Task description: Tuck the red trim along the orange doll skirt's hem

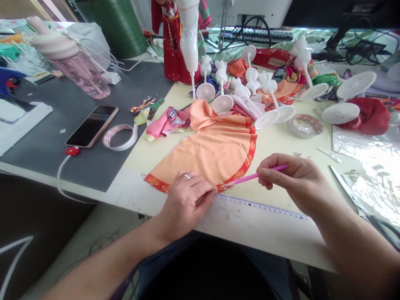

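Across the cream tabletop (pixel 275 146) in the head view, you had a peach half-circle of cloth (pixel 203 154) lying flat just in front of you, edged with a red patterned border. Your left hand (pixel 186 204) was open, palm down, pressing on the cloth near its curved border, with a ring on one finger. Your right hand (pixel 292 183) was closed in a pinch around one pink stick (pixel 259 176), perhaps a pencil, its far end reaching toward the border beside your left hand. Just below the cloth, one ruler (pixel 262 204) lay along the table's front edge.

If your left hand eased or slid, the smooth cloth could shift, and any line drawn along the border could stray. A slip of the pink stick could mark or snag the peach cloth. Your forearm could also knock the ruler out of line.

Farther from your hands, you had one white tape roll (pixel 120 137), one clear tape roll (pixel 304 126), one phone (pixel 92 126), one pink water bottle (pixel 70 62), one doll in a red dress (pixel 171 41), and at least eight round white stands (pixel 223 104), some partly hidden.
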The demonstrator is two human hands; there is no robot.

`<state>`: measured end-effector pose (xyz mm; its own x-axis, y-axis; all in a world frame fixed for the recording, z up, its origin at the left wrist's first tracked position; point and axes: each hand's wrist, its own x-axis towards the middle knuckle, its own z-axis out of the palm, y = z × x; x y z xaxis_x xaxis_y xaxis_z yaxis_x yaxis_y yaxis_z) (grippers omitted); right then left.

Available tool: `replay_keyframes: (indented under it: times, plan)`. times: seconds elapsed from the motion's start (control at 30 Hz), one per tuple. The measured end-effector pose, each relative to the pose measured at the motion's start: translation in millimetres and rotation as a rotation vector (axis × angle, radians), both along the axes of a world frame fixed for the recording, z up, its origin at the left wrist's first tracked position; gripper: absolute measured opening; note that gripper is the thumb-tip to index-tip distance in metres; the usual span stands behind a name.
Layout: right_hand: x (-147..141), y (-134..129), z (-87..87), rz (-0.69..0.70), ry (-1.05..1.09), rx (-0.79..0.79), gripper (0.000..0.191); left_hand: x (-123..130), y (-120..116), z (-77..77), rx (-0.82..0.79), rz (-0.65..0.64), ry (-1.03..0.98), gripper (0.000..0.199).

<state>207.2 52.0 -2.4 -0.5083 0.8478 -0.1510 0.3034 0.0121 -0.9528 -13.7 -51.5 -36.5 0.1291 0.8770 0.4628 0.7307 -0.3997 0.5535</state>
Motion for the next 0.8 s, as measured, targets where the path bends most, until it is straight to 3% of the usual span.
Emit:
replay_keyframes:
  times: [0.2,0.37,0.8]
  plan:
    - [3.1,-2.1,10.7,-0.091,-0.185,0.238,0.016,-2.7,-3.0,3.8,0.053,-0.038,0.063,0.007]
    - [-2.1,-9.1,10.8,-0.027,-0.289,0.464,0.009,-2.1,-7.7,3.3,0.091,-0.131,0.206,0.008]
    - [-3.6,-10.7,8.6,0.044,-0.314,0.548,0.008,0.8,-7.8,-1.6,0.060,-0.205,0.293,0.004]
